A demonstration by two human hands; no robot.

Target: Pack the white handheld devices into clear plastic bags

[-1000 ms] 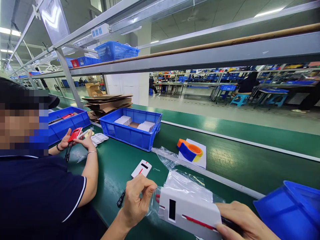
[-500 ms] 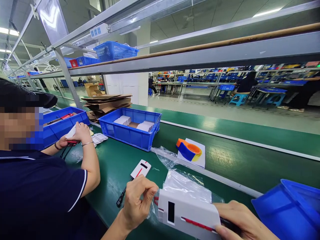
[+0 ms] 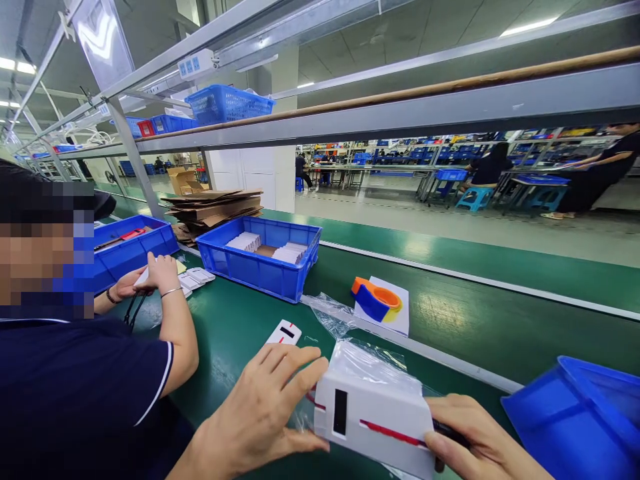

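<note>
A white device with a black window and a red stripe is tilted low in front of me. My right hand grips its right end, where a black part shows between the fingers. At the device's left end, my left hand has its fingers and thumb spread around the edge; a small red loop shows there. Clear plastic bags lie just behind the device. Another white device rests on the green table, partly covered by my left hand.
A person works at the left with a white part in hand. Blue bins stand at the back and right. An orange and blue tape dispenser lies on white paper. Stacked cardboard sits behind.
My left hand has opened from a pinch and moved around the device's left end, now covering more of the other device. The device has shifted slightly up and left.
</note>
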